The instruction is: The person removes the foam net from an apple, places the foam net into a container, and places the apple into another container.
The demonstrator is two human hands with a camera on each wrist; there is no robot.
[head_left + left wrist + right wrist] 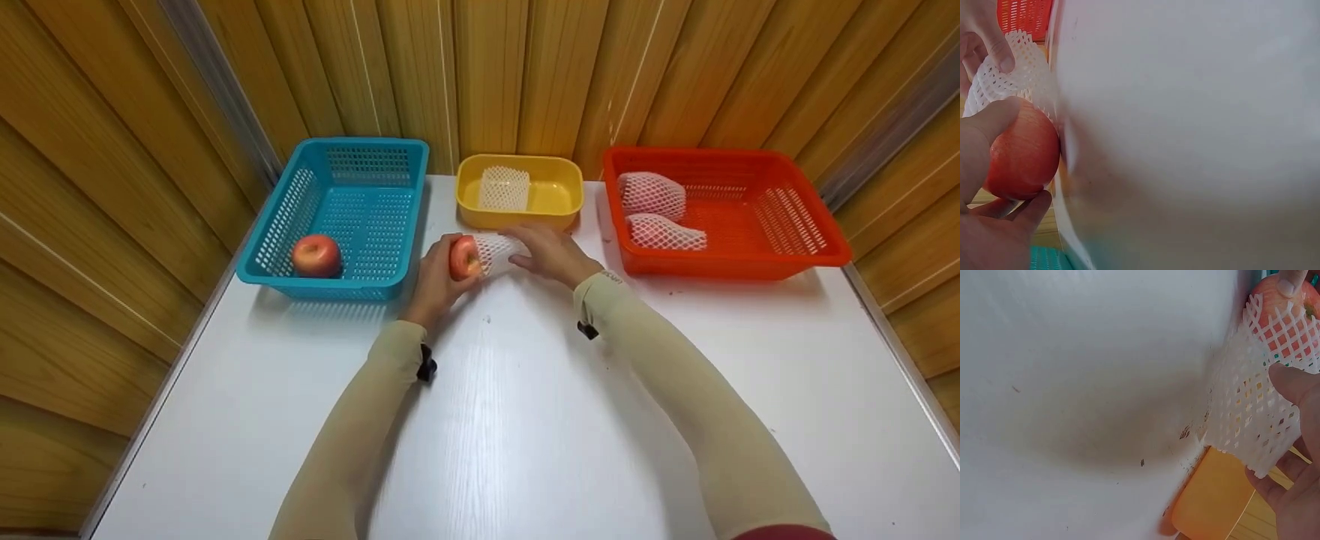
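Near the front of the yellow basket, my left hand (pixel 433 283) grips a red apple (pixel 463 259), thumb on one side and fingers round the other. A white foam net sleeve (pixel 491 249) covers part of that apple (pixel 1026 154). My right hand (pixel 553 255) holds the loose end of the sleeve, with thumb (pixel 1292 382) and fingers on opposite sides of the mesh. In the right wrist view, the sleeve (pixel 1255 402) is spread open and its cut edge lies over the apple (pixel 1278 306).
At the left, a blue basket (pixel 409 217) holds one bare apple (pixel 316 256). The yellow basket (pixel 517 219) at the back contains white foam netting (pixel 504 188). To the right, a red basket (pixel 742 264) has two net-wrapped fruits (pixel 652 195). Wooden panels (pixel 487 75) stand behind the white table (pixel 480 420).
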